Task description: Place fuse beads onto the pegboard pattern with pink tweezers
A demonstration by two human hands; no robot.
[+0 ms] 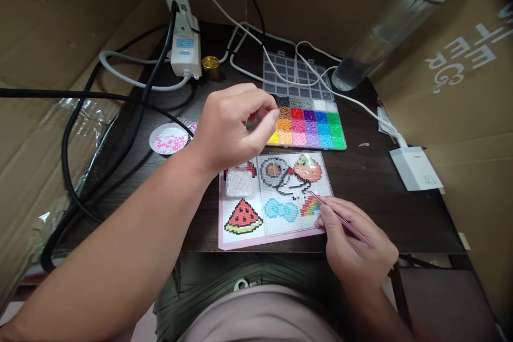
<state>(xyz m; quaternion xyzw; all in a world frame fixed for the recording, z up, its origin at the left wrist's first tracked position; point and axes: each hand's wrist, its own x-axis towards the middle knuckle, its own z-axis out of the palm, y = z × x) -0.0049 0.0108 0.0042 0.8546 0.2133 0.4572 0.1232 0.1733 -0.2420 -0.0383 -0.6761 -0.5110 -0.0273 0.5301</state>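
Note:
My right hand (pixel 356 230) grips pink tweezers (pixel 344 222), their tips over a clear pegboard (pixel 280 197) at the lower right. Bead pictures show on the board, among them a light blue bow and a rainbow, with black beads outlining a shape in the middle. Over the near left corner of the bead box (pixel 308 144), my left hand (pixel 236 123) is raised with thumb and fingers pinched together; what they hold, if anything, is hidden. Below that hand a small clear container of white beads (pixel 239 184) rests on the pattern sheet (pixel 243 240), which has a printed watermelon slice.
A white dish (pixel 168 139) of pink and white beads sits left of my wrist. Behind are a power strip (pixel 185 43), a gold cup (pixel 211 68) and tangled cables. A water bottle (pixel 385 32) and a white charger (pixel 416 168) stand on the right. Cardboard walls surround the table.

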